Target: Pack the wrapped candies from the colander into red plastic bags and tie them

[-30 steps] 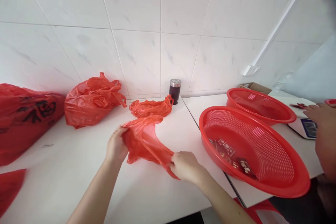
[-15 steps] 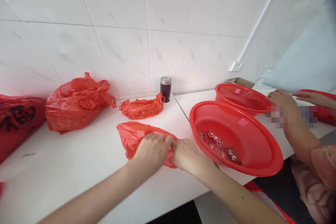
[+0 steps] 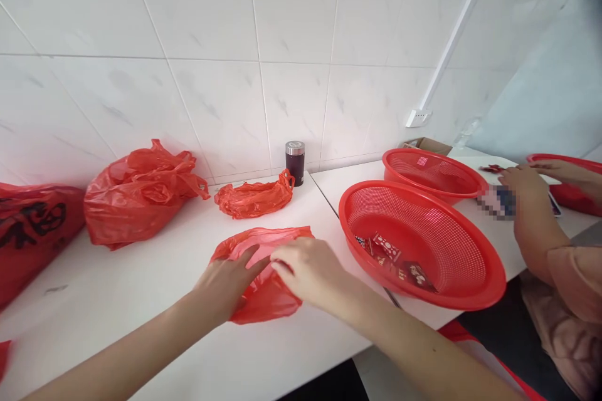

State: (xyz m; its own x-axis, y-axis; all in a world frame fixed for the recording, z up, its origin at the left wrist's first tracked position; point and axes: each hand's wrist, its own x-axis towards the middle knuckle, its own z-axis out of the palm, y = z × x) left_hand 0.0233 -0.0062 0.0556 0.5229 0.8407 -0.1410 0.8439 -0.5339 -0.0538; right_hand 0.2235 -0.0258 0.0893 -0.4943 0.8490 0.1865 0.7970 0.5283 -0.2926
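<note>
A thin red plastic bag (image 3: 273, 307) lies on the white table before me, its mouth spread wider and its pale pink inside showing. At its left side my left hand (image 3: 226, 282) reaches over the bag with fingers stretched and apart. My right hand (image 3: 310, 269) is at the bag's right side, fingers curled over its edge; the palm side is hidden. Just right of it stands a large red plastic basket (image 3: 350, 244) with several small wrapped packets (image 3: 388, 247) at its bottom.
Behind the bag lies a crumpled red bag (image 3: 254, 197) beside a dark cup (image 3: 295, 166). Fuller red bags (image 3: 136, 200) stand at left. A second red basket (image 3: 430, 169) sits at back right, near another person's hands (image 3: 531, 185) and a blurred patch.
My hands, close together on the bunched bag before, have drawn apart. The bag's mouth now gapes between them. The other person's hand has shifted slightly.
</note>
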